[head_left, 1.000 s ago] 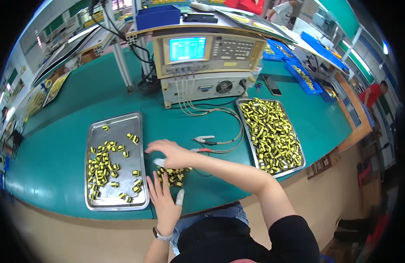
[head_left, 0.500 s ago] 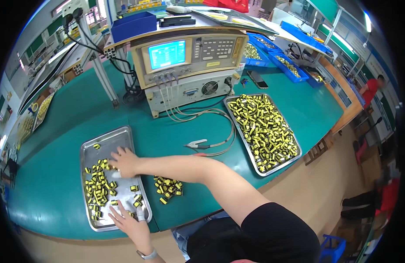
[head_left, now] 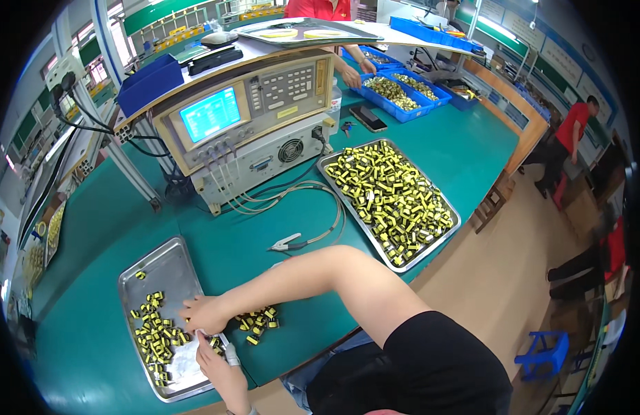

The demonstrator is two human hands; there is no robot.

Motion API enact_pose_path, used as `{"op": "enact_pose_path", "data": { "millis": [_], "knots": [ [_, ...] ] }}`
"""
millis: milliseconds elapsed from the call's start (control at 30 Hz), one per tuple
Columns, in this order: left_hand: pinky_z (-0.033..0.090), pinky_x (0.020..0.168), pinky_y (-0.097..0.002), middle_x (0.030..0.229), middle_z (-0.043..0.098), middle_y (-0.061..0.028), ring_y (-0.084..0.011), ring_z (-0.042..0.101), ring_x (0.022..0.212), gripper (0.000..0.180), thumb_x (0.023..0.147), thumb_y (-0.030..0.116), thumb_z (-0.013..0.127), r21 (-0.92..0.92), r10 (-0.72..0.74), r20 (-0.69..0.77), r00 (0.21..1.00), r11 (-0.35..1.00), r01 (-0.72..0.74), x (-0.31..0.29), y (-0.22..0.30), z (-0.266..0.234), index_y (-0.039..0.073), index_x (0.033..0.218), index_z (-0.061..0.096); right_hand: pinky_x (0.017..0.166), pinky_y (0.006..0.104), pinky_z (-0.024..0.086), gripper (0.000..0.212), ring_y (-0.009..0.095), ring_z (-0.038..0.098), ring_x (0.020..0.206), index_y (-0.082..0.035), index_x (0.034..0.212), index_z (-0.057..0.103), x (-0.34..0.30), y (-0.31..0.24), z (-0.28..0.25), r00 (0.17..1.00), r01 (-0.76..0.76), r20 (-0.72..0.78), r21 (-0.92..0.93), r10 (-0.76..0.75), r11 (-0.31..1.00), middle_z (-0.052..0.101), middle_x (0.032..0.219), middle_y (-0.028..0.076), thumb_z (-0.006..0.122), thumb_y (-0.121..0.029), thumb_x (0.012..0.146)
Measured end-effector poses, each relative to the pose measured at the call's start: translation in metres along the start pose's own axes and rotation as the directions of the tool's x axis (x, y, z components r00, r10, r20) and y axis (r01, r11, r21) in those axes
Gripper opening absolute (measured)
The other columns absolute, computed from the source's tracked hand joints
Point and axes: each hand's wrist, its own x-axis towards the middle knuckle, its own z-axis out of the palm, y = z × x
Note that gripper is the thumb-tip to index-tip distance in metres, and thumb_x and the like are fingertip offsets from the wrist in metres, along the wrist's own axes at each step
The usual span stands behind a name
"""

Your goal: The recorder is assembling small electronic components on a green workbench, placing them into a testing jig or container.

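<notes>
A metal tray (head_left: 171,252) at the left holds many small yellow-and-black transformers (head_left: 154,330). Over its right side, my right hand (head_left: 208,315) bends its fingers downward; what they hold, if anything, is hidden. My left hand (head_left: 220,366) comes up from the lower edge, its fingers stretched toward the right hand and almost meeting it. A pale cover sits on the left thumb. Beneath the hands a bright white patch (head_left: 185,366) shows in the tray; I cannot tell whether it is paper or glare. A loose pile of transformers (head_left: 261,321) lies beside the tray, under my right forearm.
A second metal tray (head_left: 325,166), heaped with transformers, stands at the right. Behind are a bench meter (head_left: 244,104) with a lit screen and a clip lead (head_left: 285,243). A phone (head_left: 368,118) lies near blue bins (head_left: 410,114), where a person in red has their hands.
My right hand has come nearer to me and my left hand has moved up to meet it. The view has shifted, and the white patch in the tray has come into sight.
</notes>
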Motion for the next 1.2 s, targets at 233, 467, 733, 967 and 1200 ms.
{"op": "enact_pose_path", "data": {
  "millis": [233, 467, 733, 967, 1200],
  "knots": [
    [0.033, 0.114, -0.0543, 0.154, 0.035, -0.0281, -0.0475, 0.036, 0.138, 0.074, 0.092, 0.014, 0.071, 0.158, -0.051, -0.063, 0.997, 0.986, 0.060, -0.003, -0.024, -0.002, 0.003, 0.156, 0.035, 0.105, 0.0594, 0.040, 0.042, 0.041, 0.039, 0.138, -0.023, 0.120, 0.075, 0.004, -0.009, -0.014, 0.949, 0.012, 0.316, 0.036, -0.023, 0.999, 0.050, 0.144, 0.015, 0.071, -0.037, 0.080],
    [0.026, 0.122, -0.0525, 0.165, 0.022, -0.0300, -0.0483, 0.022, 0.152, 0.076, 0.091, 0.007, 0.067, 0.092, -0.045, 0.110, 0.993, 0.995, 0.035, 0.015, -0.047, -0.010, 0.006, 0.159, 0.032, 0.109, 0.0648, 0.036, 0.058, 0.045, 0.034, 0.142, -0.028, 0.133, 0.068, -0.006, -0.037, -0.012, 0.952, -0.006, 0.304, -0.074, 0.028, 0.997, 0.043, 0.151, 0.015, 0.079, -0.038, 0.077],
    [0.038, 0.110, -0.0500, 0.139, 0.050, -0.0236, -0.0433, 0.045, 0.130, 0.067, 0.091, 0.014, 0.075, 0.000, -0.041, 0.046, 0.998, 0.999, 0.041, 0.002, -0.043, -0.017, -0.002, 0.147, 0.043, 0.103, 0.0605, 0.038, 0.053, 0.039, 0.041, 0.135, -0.027, 0.125, 0.070, -0.004, -0.044, -0.005, 0.988, 0.039, 0.154, -0.086, -0.025, 0.996, 0.051, 0.136, 0.013, 0.080, -0.034, 0.074],
    [0.047, 0.096, -0.0447, 0.113, 0.064, -0.0190, -0.0361, 0.060, 0.107, 0.061, 0.086, 0.007, 0.077, -0.056, -0.098, -0.031, 0.995, 0.994, 0.096, 0.003, -0.028, -0.025, -0.002, 0.142, 0.052, 0.102, 0.0677, 0.036, 0.058, 0.043, 0.038, 0.137, -0.027, 0.128, 0.069, 0.007, -0.047, -0.001, 0.985, -0.003, 0.174, -0.036, 0.010, 0.999, 0.048, 0.140, 0.015, 0.080, -0.032, 0.072],
    [0.051, 0.087, -0.0402, 0.101, 0.066, -0.0143, -0.0274, 0.064, 0.093, 0.057, 0.086, -0.002, 0.074, -0.200, -0.148, -0.049, 0.988, 0.970, 0.136, 0.007, -0.030, -0.022, 0.000, 0.140, 0.056, 0.100, 0.0747, 0.039, 0.047, 0.046, 0.032, 0.142, -0.023, 0.122, 0.071, 0.018, -0.020, 0.000, 0.966, 0.024, 0.258, -0.012, -0.020, 1.000, 0.045, 0.143, 0.015, 0.078, -0.029, 0.075]
  ]
}}
